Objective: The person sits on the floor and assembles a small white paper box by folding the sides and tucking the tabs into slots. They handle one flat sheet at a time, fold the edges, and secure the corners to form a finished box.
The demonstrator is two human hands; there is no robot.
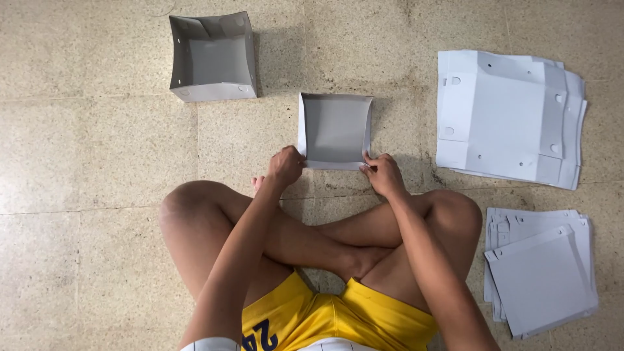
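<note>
While cross-legged on the speckled floor (97, 149), busy folding a white card box (335, 130) straight ahead of the knees. Up and to the left of that box, well apart from it: one finished box (211, 58), walls standing, open side up, so at least one piece looks complete. At the box's near left corner: left hand (285, 168), fingers curled and pinching the card where the side wall meets the front edge. The box itself: pale grey inside, white at the edges, roughly square, both side walls turned up and bowing slightly inward, far wall raised too, near wall seemingly low or not yet locked, though hard to tell for sure. At the box's near right corner: right hand (383, 174), likewise clenched on the card, thumb and fingertips gripping the corner fold. Judged from this, about midway through shaping this one, corners not yet secured. To the right of the box, near but not touching: a pile of flat sheets (507, 117) with punched holes and flaps. Below that, further right of the box: a second, smaller pile of flat sheets (543, 276). Plenty apparently left unfolded.
</note>
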